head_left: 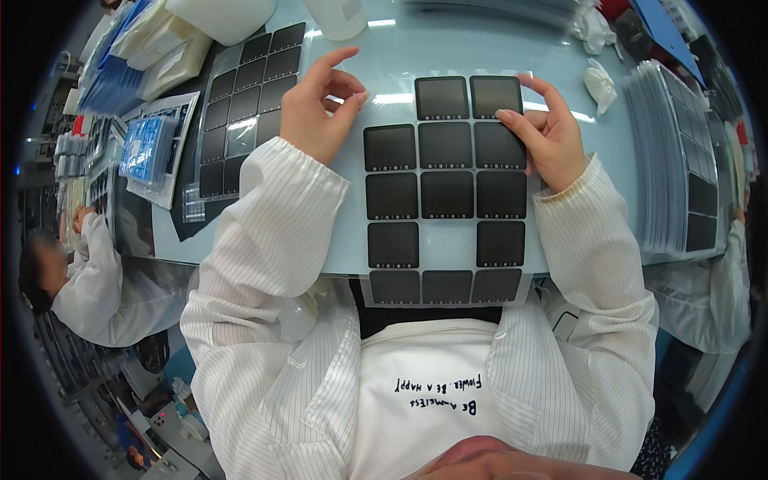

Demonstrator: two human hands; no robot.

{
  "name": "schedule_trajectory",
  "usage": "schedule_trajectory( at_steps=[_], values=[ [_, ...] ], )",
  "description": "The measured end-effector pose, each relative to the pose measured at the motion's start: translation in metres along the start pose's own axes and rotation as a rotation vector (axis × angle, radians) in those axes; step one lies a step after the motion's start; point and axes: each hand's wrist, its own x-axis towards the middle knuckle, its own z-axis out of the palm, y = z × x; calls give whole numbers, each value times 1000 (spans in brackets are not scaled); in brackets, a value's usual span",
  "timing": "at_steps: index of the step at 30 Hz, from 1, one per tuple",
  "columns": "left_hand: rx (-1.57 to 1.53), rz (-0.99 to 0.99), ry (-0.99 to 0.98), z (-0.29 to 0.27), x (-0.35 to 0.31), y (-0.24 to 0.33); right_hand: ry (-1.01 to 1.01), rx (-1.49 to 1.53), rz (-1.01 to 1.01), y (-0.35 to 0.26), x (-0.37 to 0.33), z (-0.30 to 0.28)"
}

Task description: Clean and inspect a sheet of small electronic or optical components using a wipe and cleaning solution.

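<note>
- A second sheet of dark squares (pixel 240 104) lies toward the worktop's (pixel 376 48) left edge, just left of the left hand.
- The left hand (pixel 316 108) hovers over the worktop, its grip empty: thumb and forefinger nearly together, other fingers raised.
- The clear sheet of dark square films (pixel 446 192) lies at the near edge, overhanging it.
- The right hand (pixel 548 136) rests flat on the sheet's far right corner, fingers apart, clamping nothing.
- A stack of sheets (pixel 680 160) sits by the right edge.
</note>
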Motion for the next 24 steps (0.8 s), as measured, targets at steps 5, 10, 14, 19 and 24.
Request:
schedule_trajectory(
  at_steps=[5, 10, 14, 19, 24],
  values=[
    [189, 87, 44, 1, 9, 1, 98, -79, -62, 0, 3, -5],
    [191, 115, 43, -5, 12, -9, 151, -241, -35, -7, 2, -8],
    [126, 100, 35, 0, 15, -10, 82, -586, -300, 5, 2, -17],
    [149, 121, 60, -1, 16, -5, 116, -752, -429, -12, -4, -12],
    [264, 206, 167, -37, 26, -4, -40, -780, -686, -13, 3, 10]
  ],
)
